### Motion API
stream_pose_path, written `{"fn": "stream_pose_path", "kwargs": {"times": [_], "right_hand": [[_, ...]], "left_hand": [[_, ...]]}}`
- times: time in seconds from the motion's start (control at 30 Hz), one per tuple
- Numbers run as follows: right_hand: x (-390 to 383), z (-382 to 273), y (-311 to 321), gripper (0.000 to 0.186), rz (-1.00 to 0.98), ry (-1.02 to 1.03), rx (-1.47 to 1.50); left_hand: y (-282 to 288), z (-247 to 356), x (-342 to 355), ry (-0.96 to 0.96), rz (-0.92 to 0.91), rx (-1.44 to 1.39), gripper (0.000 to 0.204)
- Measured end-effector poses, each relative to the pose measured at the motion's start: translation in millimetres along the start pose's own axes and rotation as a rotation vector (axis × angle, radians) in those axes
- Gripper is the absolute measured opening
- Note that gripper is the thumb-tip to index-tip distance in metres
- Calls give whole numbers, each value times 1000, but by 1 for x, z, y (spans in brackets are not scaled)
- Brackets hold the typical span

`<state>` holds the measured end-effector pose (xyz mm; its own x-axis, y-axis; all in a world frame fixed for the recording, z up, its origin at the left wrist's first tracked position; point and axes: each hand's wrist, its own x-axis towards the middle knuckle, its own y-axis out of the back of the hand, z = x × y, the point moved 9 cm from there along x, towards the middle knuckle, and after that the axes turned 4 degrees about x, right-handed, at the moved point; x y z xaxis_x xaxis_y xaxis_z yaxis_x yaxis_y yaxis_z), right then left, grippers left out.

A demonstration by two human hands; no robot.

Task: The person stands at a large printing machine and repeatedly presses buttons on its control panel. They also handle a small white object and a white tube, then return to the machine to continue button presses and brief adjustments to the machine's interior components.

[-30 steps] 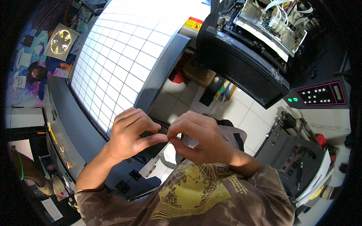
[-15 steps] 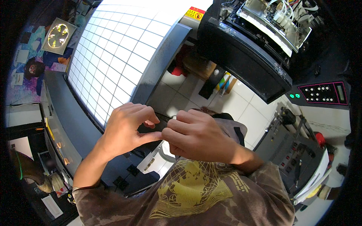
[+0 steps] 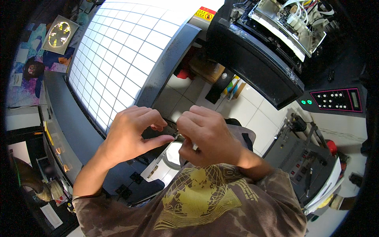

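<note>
Left hand (image 3: 130,132): thumb and curled fingers apart, nothing visible between them. Right hand (image 3: 207,136): fingers curled in; whether they pinch anything cannot be told. The grid-lined white machine bed (image 3: 118,59) lies beyond the hands, its near corner partly covered in view by the left hand. Caution: any small piece hidden in the right fingertips could fall to the tiled floor (image 3: 246,112) if grip slackens

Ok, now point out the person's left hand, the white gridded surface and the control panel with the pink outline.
Left hand (image 3: 128,135): head view, on the back of the hand.
Gridded surface (image 3: 118,59): head view, near its middle.
Control panel (image 3: 334,100): head view, on its dark button face.
</note>
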<state>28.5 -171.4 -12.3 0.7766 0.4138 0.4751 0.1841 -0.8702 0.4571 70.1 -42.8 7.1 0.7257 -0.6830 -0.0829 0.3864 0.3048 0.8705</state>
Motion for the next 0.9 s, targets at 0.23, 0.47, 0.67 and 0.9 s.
{"fn": "stream_pose_path", "kwargs": {"times": [0.23,0.47,0.67,0.9], "right_hand": [[-2,13,7,22,29,-55,192],[0,10,3,22,21,-87,343],[1,7,-1,21,-12,-37,277],[-1,3,-15,24,-92,-48,205]], "left_hand": [[2,-3,1,-1,24,-49,37],[3,-4,0,-10,24,-51,37],[1,-6,-1,11,-10,-77,37],[3,9,0,-88,11,51,37]]}}
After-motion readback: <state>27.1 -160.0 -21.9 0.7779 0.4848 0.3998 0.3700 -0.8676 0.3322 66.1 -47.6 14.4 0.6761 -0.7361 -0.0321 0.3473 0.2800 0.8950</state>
